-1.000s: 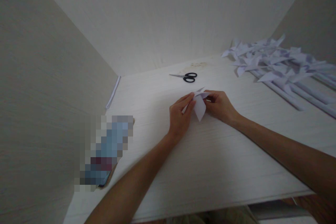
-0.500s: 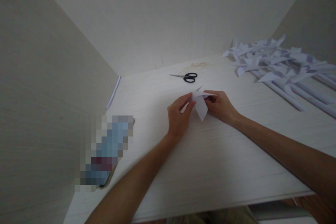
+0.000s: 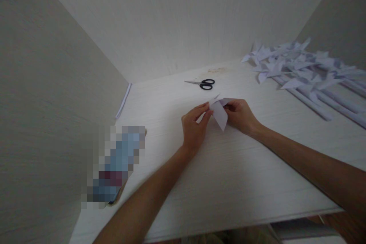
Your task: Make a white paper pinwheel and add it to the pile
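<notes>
A small white paper pinwheel (image 3: pixel 220 115) is held between my two hands above the middle of the table. My left hand (image 3: pixel 195 125) pinches its left edge between thumb and fingers. From the other side, my right hand (image 3: pixel 240 115) grips it with bent fingers, partly hidden behind the paper. One pointed flap hangs down between the hands, and another sticks up at the top. Just beyond the hands lie scissors (image 3: pixel 206 84) with black handles, blades pointing left.
At the right rear is a pile of white paper pinwheels (image 3: pixel 297 66) on rolled paper sticks (image 3: pixel 304 99). A lone rolled paper stick (image 3: pixel 124 101) rests by the left wall. A blurred-out phone-like object (image 3: pixel 121 164) lies at left on the white table (image 3: pixel 228 194). Walls enclose the back and both sides.
The paper has turned slightly between my hands, its hanging flap shifting a little to the right. The flap that pointed right over my right fingers no longer shows there. Both arms stay nearly still.
</notes>
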`<control>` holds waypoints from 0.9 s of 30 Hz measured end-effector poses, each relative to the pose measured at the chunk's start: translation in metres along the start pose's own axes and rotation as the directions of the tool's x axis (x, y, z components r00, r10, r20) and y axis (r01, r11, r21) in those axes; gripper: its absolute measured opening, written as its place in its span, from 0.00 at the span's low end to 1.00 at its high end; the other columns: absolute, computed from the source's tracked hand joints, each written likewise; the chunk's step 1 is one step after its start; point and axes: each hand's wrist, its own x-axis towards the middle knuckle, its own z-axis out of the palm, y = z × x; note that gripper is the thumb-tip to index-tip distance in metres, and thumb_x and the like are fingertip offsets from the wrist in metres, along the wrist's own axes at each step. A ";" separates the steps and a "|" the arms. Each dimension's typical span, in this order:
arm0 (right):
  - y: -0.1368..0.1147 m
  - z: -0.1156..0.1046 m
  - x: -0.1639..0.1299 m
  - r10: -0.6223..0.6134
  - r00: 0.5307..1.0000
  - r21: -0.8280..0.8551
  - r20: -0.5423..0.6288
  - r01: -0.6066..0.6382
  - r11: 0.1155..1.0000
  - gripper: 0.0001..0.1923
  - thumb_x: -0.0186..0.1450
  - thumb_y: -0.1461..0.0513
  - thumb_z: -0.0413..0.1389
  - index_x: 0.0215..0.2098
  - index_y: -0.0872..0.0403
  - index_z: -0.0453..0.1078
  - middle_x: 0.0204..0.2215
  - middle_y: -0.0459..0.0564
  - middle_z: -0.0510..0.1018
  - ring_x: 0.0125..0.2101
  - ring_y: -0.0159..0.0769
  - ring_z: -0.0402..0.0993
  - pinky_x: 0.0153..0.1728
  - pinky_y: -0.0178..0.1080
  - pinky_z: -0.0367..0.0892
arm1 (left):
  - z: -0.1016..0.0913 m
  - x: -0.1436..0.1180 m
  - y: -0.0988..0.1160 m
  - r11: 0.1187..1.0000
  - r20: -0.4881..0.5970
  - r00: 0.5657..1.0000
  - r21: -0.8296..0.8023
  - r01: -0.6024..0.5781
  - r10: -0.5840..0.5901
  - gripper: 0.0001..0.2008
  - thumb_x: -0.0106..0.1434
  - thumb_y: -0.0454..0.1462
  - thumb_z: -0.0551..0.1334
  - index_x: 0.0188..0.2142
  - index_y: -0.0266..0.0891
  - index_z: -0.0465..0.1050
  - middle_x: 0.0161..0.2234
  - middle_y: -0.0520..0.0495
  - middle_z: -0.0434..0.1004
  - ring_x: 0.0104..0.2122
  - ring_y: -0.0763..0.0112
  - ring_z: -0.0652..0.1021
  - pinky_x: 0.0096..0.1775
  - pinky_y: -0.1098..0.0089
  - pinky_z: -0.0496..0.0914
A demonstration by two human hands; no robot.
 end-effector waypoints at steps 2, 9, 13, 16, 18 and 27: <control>0.001 0.000 0.000 0.002 1.000 0.002 0.002 -0.002 1.000 0.08 0.52 0.62 0.57 0.31 0.56 0.74 0.28 0.49 0.77 0.27 0.34 0.72 0.28 0.36 0.67 | 0.001 0.000 0.001 1.000 0.002 1.000 -0.009 0.001 -0.001 0.10 0.52 0.36 0.62 0.35 0.36 0.75 0.38 0.43 0.77 0.38 0.69 0.76 0.44 0.66 0.70; 0.000 0.000 -0.001 0.000 1.000 0.057 -0.010 0.000 0.998 0.08 0.53 0.61 0.57 0.32 0.54 0.74 0.28 0.48 0.78 0.29 0.36 0.73 0.31 0.38 0.69 | 0.001 0.000 0.002 0.998 0.014 1.000 -0.066 0.014 -0.013 0.10 0.52 0.37 0.62 0.35 0.36 0.75 0.38 0.44 0.77 0.37 0.71 0.76 0.43 0.68 0.71; -0.001 0.001 -0.001 0.005 1.000 0.038 -0.017 -0.004 0.999 0.07 0.52 0.63 0.57 0.31 0.55 0.74 0.28 0.48 0.77 0.28 0.35 0.72 0.30 0.38 0.68 | 0.001 -0.001 0.000 0.999 0.032 0.999 0.010 -0.040 0.040 0.11 0.54 0.37 0.61 0.37 0.36 0.74 0.39 0.43 0.76 0.38 0.69 0.76 0.43 0.66 0.70; -0.001 0.000 -0.002 0.007 1.000 -0.001 -0.022 -0.007 1.000 0.07 0.52 0.64 0.57 0.30 0.56 0.74 0.27 0.48 0.77 0.28 0.34 0.72 0.28 0.37 0.67 | 0.000 -0.001 0.001 0.993 0.038 0.996 0.078 -0.086 0.083 0.11 0.55 0.37 0.60 0.37 0.34 0.74 0.39 0.41 0.76 0.38 0.69 0.76 0.43 0.66 0.70; 0.001 0.000 -0.001 0.006 1.000 -0.014 -0.027 -0.006 1.000 0.07 0.53 0.64 0.57 0.30 0.56 0.74 0.28 0.48 0.77 0.28 0.34 0.72 0.28 0.36 0.67 | 0.000 -0.001 0.002 0.986 0.041 0.993 0.124 -0.115 0.111 0.10 0.55 0.36 0.59 0.36 0.34 0.74 0.38 0.41 0.76 0.38 0.69 0.76 0.43 0.66 0.70; 0.002 -0.001 -0.001 0.000 0.998 -0.060 -0.062 -0.004 0.998 0.06 0.53 0.65 0.55 0.29 0.57 0.73 0.27 0.49 0.77 0.27 0.34 0.71 0.28 0.37 0.66 | -0.001 0.001 0.005 0.981 0.090 0.990 0.155 -0.118 0.105 0.11 0.56 0.35 0.58 0.38 0.36 0.74 0.39 0.42 0.76 0.39 0.70 0.75 0.45 0.65 0.68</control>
